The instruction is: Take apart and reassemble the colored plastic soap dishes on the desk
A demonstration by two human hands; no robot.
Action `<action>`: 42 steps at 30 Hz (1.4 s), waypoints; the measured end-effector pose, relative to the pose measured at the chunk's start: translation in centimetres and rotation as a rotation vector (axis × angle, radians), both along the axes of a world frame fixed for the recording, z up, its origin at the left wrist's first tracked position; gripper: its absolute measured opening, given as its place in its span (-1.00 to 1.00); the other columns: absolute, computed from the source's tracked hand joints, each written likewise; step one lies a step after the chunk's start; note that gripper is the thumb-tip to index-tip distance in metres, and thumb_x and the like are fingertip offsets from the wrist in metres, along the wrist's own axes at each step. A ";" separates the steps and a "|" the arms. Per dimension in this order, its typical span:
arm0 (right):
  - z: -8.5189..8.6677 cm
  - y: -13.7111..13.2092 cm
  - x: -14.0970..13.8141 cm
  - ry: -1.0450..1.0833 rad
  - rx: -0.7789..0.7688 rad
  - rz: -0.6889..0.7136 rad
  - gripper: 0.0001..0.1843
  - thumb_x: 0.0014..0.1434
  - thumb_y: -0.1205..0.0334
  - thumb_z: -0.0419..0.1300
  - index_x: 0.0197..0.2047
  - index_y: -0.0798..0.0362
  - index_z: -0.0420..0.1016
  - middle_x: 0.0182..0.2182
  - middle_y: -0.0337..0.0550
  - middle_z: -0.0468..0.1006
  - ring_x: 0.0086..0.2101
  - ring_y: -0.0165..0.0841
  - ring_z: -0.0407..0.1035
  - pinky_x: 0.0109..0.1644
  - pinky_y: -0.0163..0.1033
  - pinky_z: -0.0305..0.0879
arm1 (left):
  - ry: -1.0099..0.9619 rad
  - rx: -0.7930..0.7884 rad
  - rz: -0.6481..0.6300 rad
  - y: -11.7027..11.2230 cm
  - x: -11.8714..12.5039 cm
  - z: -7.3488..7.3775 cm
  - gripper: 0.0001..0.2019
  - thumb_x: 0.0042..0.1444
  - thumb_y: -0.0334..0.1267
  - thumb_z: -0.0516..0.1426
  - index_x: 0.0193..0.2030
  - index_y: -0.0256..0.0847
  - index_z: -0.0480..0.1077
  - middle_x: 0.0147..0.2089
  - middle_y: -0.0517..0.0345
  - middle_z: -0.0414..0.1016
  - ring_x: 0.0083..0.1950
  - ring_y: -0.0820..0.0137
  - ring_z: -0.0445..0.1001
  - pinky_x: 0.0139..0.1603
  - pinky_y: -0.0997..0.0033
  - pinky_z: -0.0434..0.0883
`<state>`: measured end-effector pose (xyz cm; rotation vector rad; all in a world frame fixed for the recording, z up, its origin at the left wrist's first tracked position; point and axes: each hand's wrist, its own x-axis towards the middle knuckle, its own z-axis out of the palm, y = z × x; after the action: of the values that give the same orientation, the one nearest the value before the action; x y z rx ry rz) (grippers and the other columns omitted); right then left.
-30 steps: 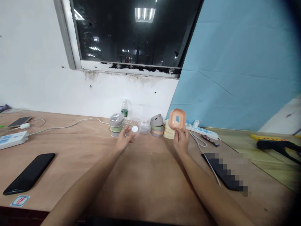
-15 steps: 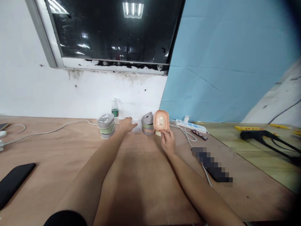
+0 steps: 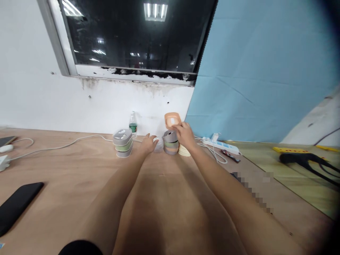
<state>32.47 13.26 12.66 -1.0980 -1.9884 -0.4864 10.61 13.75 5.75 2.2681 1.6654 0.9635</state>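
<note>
My right hand (image 3: 185, 134) pinches the lower edge of a shallow orange plastic bowl (image 3: 172, 116), raised and tipped so its inside faces me. Just below it stands a stack of small grey, green and orange containers (image 3: 170, 146), with a grey one tilted on top. Cream-coloured stacked pieces (image 3: 184, 151) stand under my right hand. My left hand (image 3: 148, 143) rests by a clear plastic stack (image 3: 158, 145), thumb and fingers apart; whether it touches the stack is hard to tell.
Left of my hands is a grey and green lidded box stack (image 3: 123, 143), with a green-labelled bottle (image 3: 133, 124) behind. A white power strip (image 3: 221, 144) with cables lies right. A black phone (image 3: 20, 205) lies front left. The wall and window (image 3: 130, 35) bound the back.
My right hand has lifted the orange bowl up and left, from over the cream pieces to above the grey-topped stack. My left hand stays by the clear stack; the view has shifted slightly.
</note>
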 end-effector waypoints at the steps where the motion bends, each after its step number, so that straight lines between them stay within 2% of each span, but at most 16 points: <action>1: 0.6 0.5 -0.1 -0.019 0.005 0.003 -0.66 0.24 0.33 -0.01 -0.06 0.02 0.54 -0.25 -0.01 0.41 -0.15 -0.17 0.24 -0.03 -0.10 0.19 | -0.001 0.005 0.001 -0.1 0.0 -0.2 -0.56 0.27 -0.07 -0.03 0.20 -0.22 0.29 0.32 -0.20 0.15 0.35 0.09 0.13 0.27 0.13 0.14; 4: 0.6 0.9 0.5 0.031 0.052 -0.030 -0.68 0.25 0.30 -0.02 -0.07 0.06 0.54 -0.25 0.00 0.42 -0.15 -0.16 0.23 -0.02 -0.08 0.18 | -0.018 0.007 -0.002 -0.4 -0.3 -0.7 -0.50 0.23 -0.11 0.03 0.27 -0.21 0.19 0.37 -0.22 0.04 0.35 0.08 0.12 0.26 0.09 0.17; 7: -1.2 0.1 2.5 0.104 0.072 -0.102 -0.66 0.27 0.27 -0.04 -0.05 0.08 0.52 -0.25 0.02 0.43 -0.15 -0.15 0.24 -0.02 -0.07 0.18 | -0.066 0.047 0.011 -1.1 -0.8 -1.0 -0.42 0.19 -0.10 0.08 0.32 -0.25 0.09 0.39 -0.27 -0.02 0.35 0.06 0.12 0.26 0.03 0.18; 11: -3.1 -0.7 4.5 0.078 0.026 -0.172 -0.64 0.27 0.27 -0.05 -0.05 0.11 0.53 -0.27 0.04 0.43 -0.17 -0.14 0.25 -0.05 -0.07 0.19 | -0.113 0.161 -0.018 -3.5 -1.3 -2.1 -0.45 0.19 -0.12 0.07 0.27 -0.30 0.13 0.34 -0.25 0.07 0.35 0.10 0.11 0.30 0.07 0.16; 13: -2.8 -0.5 4.2 0.023 0.007 -0.167 -0.63 0.28 0.28 -0.06 -0.02 0.10 0.52 -0.24 0.04 0.44 -0.15 -0.14 0.24 -0.05 -0.10 0.18 | -0.125 0.201 -0.040 -5.3 -1.4 -3.1 -0.50 0.20 -0.13 0.06 0.25 -0.24 0.15 0.31 -0.18 0.12 0.33 0.14 0.15 0.29 0.07 0.17; 16: -1.3 0.6 2.3 -0.154 -0.063 -0.130 -0.62 0.29 0.28 -0.07 -0.01 0.06 0.53 -0.19 0.03 0.45 -0.12 -0.17 0.24 -0.03 -0.15 0.15 | -0.076 0.213 -0.117 -8.1 -1.4 -4.5 -0.49 0.15 -0.20 0.09 0.23 -0.24 0.16 0.29 -0.17 0.14 0.31 0.13 0.17 0.28 0.05 0.19; 19: 0.2 1.7 0.1 -0.384 -0.185 -0.119 -0.64 0.28 0.29 -0.04 -0.04 0.02 0.55 -0.18 0.01 0.47 -0.14 -0.19 0.26 -0.05 -0.16 0.10 | 0.019 0.189 -0.215 -10.3 -1.6 -5.1 -0.52 0.10 -0.21 0.13 0.18 -0.20 0.22 0.27 -0.14 0.17 0.27 0.11 0.21 0.21 0.04 0.26; 22: 0.7 2.1 -1.6 -0.521 -0.267 -0.166 -0.66 0.27 0.26 -0.01 -0.07 -0.01 0.57 -0.17 0.03 0.49 -0.13 -0.17 0.26 -0.07 -0.14 0.04 | 0.055 0.221 -0.235 -11.7 -2.3 -4.7 -0.56 0.14 -0.19 0.10 0.16 -0.17 0.24 0.27 -0.12 0.18 0.24 0.12 0.23 0.19 0.04 0.27; 27: 0.0 1.4 -2.7 -0.594 -0.305 -0.224 -0.67 0.28 0.17 0.00 -0.17 -0.04 0.61 -0.17 0.04 0.51 -0.08 -0.11 0.24 -0.07 -0.07 -0.04 | 0.078 0.287 -0.254 -12.8 -3.8 -4.3 -0.59 0.15 -0.21 0.10 0.14 -0.18 0.26 0.23 -0.12 0.22 0.22 0.14 0.25 0.17 0.06 0.28; 32: 0.1 0.5 -2.8 -0.636 -0.280 -0.248 -0.62 0.30 0.12 -0.06 -0.18 -0.02 0.59 -0.16 0.05 0.51 -0.10 -0.12 0.25 -0.08 -0.07 -0.06 | 0.067 0.331 -0.224 -12.9 -4.7 -4.3 -0.62 0.16 -0.23 0.09 0.12 -0.19 0.27 0.21 -0.13 0.24 0.20 0.14 0.26 0.15 0.05 0.29; 36: 0.7 0.0 -2.7 -0.613 -0.223 -0.244 -0.64 0.29 0.10 -0.04 -0.13 0.02 0.55 -0.14 0.05 0.48 -0.14 -0.16 0.27 -0.10 -0.10 -0.04 | 0.054 0.415 -0.192 -12.8 -5.2 -3.7 -0.66 0.17 -0.23 0.08 0.09 -0.18 0.29 0.20 -0.12 0.26 0.20 0.16 0.26 0.16 0.07 0.29; 39: 0.8 -0.6 -2.7 -0.542 -0.144 -0.217 -0.70 0.26 0.15 0.01 -0.13 0.03 0.54 -0.16 0.02 0.47 -0.15 -0.17 0.26 -0.13 -0.12 -0.02 | 0.061 0.506 -0.111 -12.2 -6.3 -2.5 -0.67 0.17 -0.22 0.09 0.08 -0.18 0.32 0.21 -0.11 0.25 0.25 0.16 0.21 0.21 0.09 0.23; 42: 0.0 -2.0 -3.1 -0.424 -0.051 -0.151 -0.71 0.27 0.16 0.01 -0.14 0.04 0.53 -0.17 0.02 0.46 -0.15 -0.18 0.25 -0.14 -0.13 0.02 | 0.050 0.555 0.116 -10.8 -8.3 -0.8 -0.66 0.16 -0.15 0.12 0.06 -0.14 0.36 0.26 -0.09 0.19 0.31 0.11 0.13 0.26 0.04 0.15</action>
<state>29.41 11.27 12.65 -1.2623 -2.2989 -0.8074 2.35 2.97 4.96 2.5552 1.7289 1.5738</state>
